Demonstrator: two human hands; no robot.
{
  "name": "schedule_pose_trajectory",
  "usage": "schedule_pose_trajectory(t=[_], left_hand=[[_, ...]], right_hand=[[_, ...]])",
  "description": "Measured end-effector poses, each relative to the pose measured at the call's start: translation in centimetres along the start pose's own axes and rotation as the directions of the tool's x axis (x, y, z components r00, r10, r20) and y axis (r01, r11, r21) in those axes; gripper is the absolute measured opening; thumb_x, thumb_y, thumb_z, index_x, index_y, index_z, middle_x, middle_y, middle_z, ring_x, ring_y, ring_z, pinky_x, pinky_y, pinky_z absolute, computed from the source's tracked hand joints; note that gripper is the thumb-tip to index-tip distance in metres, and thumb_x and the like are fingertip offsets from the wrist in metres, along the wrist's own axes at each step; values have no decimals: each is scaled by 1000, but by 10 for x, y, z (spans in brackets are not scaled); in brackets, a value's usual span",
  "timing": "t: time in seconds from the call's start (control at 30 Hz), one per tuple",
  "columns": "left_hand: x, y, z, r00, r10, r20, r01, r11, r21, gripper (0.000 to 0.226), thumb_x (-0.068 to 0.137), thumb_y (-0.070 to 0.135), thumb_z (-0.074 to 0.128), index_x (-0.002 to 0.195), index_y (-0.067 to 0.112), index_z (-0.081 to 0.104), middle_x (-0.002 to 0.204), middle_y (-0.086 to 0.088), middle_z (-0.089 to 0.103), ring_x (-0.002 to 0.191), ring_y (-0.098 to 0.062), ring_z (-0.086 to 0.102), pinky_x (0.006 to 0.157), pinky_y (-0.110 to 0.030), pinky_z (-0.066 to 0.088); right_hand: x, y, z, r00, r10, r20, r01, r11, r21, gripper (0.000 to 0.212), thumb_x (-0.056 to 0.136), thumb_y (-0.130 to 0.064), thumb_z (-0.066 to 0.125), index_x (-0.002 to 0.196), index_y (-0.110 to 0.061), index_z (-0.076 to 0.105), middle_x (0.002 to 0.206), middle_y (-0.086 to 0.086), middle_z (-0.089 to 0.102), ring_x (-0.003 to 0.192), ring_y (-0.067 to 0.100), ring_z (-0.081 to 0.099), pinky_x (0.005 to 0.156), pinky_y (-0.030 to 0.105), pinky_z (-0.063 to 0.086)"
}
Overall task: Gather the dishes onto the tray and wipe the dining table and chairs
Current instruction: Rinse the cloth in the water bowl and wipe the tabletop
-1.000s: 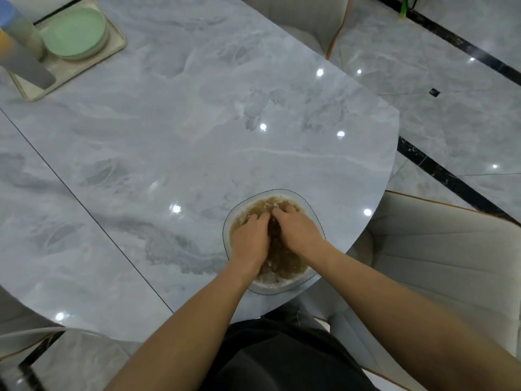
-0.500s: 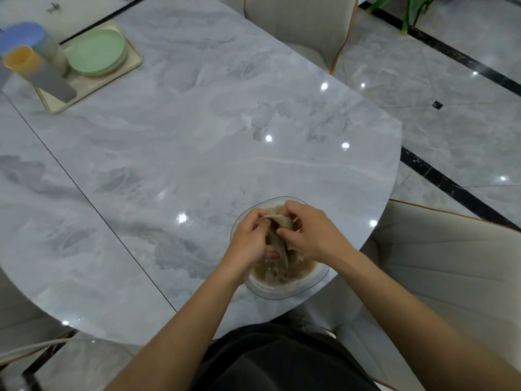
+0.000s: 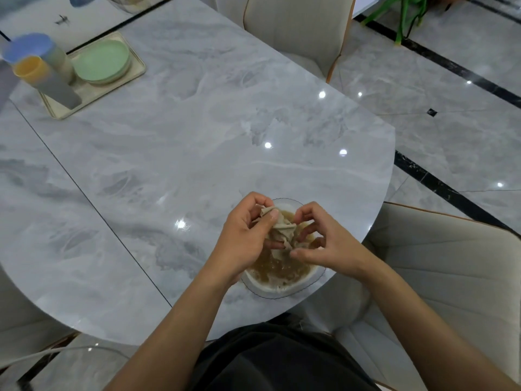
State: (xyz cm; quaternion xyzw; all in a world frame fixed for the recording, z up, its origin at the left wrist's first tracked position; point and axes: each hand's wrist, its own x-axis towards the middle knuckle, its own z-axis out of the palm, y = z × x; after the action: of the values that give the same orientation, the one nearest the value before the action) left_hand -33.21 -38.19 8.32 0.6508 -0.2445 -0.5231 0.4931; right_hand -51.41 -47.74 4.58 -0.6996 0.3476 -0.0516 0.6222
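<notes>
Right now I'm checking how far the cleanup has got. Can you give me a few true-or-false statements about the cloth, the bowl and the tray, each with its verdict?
1. The left hand and the right hand both pinch the cloth above the bowl. True.
2. The water in the bowl is clear. False: it is murky brown.
3. The green plates sit stacked on the tray. True.
4. The bowl stands on the tray. False: it stands on the table at the near edge, well apart from the tray at the far left.
</notes>
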Motion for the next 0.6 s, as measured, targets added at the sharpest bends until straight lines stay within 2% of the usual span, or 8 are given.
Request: schedule_pose_trajectory(t=[0.1,0.13,0.2,0.27,0.33,0.4,0.5,0.6], left_hand=[[-3,11,-1,994,81,80,-85,995,46,17,105,11,59,96,24,64,96,-11,72,90,-28,76,68,-37,63],[-5,15,-1,990,98,102,-102,994,38,17,105,11,58,96,24,63,97,-13,72,91,-30,75,67,-36,63],[-5,19,-2,986,117,116,-117,993,-8,12,106,8,56,99,17,61,93,-12,71,87,-28,75,64,-33,61],[-5,16,-6,989,127,78,-121,990,-77,11,106,7,56,97,13,59,88,-9,68,83,-26,72,62,-33,59],[-3,6,-12,993,117,-7,-116,976,-185,9,101,12,60,93,16,61,88,-12,61,84,-29,65,66,-37,56],[-1,-6,-21,994,64,-93,-88,954,-287,8,97,14,60,92,20,62,91,-14,58,87,-31,60,72,-40,53],[3,-28,-31,984,-44,-175,-14,948,-318,19,106,9,53,91,19,59,90,-7,62,81,-23,63,72,-43,58],[8,-47,-31,967,-159,-199,94,948,-303,18,108,9,49,93,14,57,95,-10,65,80,-26,67,75,-45,62]], right_hand=[[9,17,14,998,-29,50,35,990,-137,84,71,-39,92,135,-57,39,134,-19,45,124,4,50,101,25,48],[13,22,19,998,-47,40,52,990,-133,83,72,-42,90,137,-60,40,136,-20,45,129,5,47,106,26,45],[22,31,28,998,-61,-31,58,993,-98,60,82,-40,81,130,-60,51,130,-21,54,125,4,52,103,27,46],[26,31,30,993,-41,-111,35,998,-61,41,91,-19,68,117,-51,65,112,-23,66,106,-1,62,90,22,48],[29,27,28,988,-22,-151,14,999,-51,43,94,-1,54,104,-39,70,95,-23,68,90,-1,63,82,21,46],[30,26,24,981,6,-196,-10,1000,-20,40,95,0,48,93,-35,66,86,-17,67,82,7,62,77,31,49],[26,22,19,973,71,-218,-49,993,108,22,102,-9,48,99,-23,64,91,5,68,90,33,66,86,56,58],[22,17,16,973,126,-195,-59,946,319,20,105,-4,44,103,-12,62,96,15,66,95,40,68,89,55,58]])
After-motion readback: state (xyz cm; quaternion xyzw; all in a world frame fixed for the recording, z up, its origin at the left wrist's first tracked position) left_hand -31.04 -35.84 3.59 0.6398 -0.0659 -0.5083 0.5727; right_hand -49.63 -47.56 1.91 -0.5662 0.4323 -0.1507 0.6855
